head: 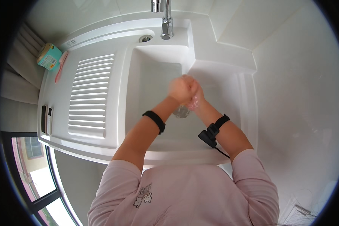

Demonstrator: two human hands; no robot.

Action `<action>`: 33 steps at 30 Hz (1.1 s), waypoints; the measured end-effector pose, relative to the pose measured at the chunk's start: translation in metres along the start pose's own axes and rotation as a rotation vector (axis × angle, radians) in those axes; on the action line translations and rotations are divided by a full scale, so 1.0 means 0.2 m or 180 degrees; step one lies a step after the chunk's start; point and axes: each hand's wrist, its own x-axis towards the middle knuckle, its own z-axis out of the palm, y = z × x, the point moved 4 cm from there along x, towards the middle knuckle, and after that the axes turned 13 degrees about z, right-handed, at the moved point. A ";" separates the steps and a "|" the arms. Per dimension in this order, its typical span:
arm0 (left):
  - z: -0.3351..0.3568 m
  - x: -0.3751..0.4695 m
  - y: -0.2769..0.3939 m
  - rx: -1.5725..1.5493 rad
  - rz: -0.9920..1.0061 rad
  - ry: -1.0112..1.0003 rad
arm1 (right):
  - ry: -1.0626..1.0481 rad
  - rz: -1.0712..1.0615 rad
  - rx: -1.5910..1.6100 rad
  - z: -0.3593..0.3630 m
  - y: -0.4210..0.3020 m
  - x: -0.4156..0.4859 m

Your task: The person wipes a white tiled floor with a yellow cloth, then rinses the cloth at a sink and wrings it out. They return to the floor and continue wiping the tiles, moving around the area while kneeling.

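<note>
Over the basin of a white laundry sink (131, 84), my left hand (181, 89) and my right hand (197, 91) are pressed together, blurred by motion. A small piece of wet pink patterned material (194, 103) shows between the hands, near the wrist on the right; which hand grips it is hard to tell. Below them, the round drain fitting (182, 111) lies at the bottom of the basin, partly hidden by the hands. Black straps circle both forearms, the one on the right bearing a small black device (208, 136) with a cable.
A chrome faucet (167, 28) rises behind the basin. Left of the basin is a ribbed washboard (89, 96). Farther left lie a pink brush (61, 66), a turquoise container (49, 58) and two slim objects, one black (44, 119), one white (49, 121). A wall stands at the right.
</note>
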 end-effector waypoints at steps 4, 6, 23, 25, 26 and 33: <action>-0.04 0.02 -0.26 0.0380 -0.0545 -0.0403 | 0.1233 0.0065 -0.0273 0.09 -0.03 -0.08; -0.07 -0.01 -0.35 0.0856 -0.0969 -0.1064 | 0.1122 0.0634 -0.1558 0.10 -0.06 -0.14; 0.17 -0.19 -0.45 0.0043 -0.1279 -0.2777 | 0.2475 0.0949 -0.5003 -0.20 -0.13 -0.07; 0.17 -0.15 -0.38 -0.1085 -0.1507 -0.2568 | 0.2489 0.0951 -0.3290 -0.23 -0.13 -0.09; 0.15 -0.10 -0.31 -0.1979 -0.1575 -0.1968 | 0.1838 0.1102 -0.2433 -0.16 -0.10 -0.08; 0.06 0.05 -0.01 -0.2859 -0.1625 -0.0280 | 0.0789 0.0168 -0.0536 0.02 -0.17 -0.04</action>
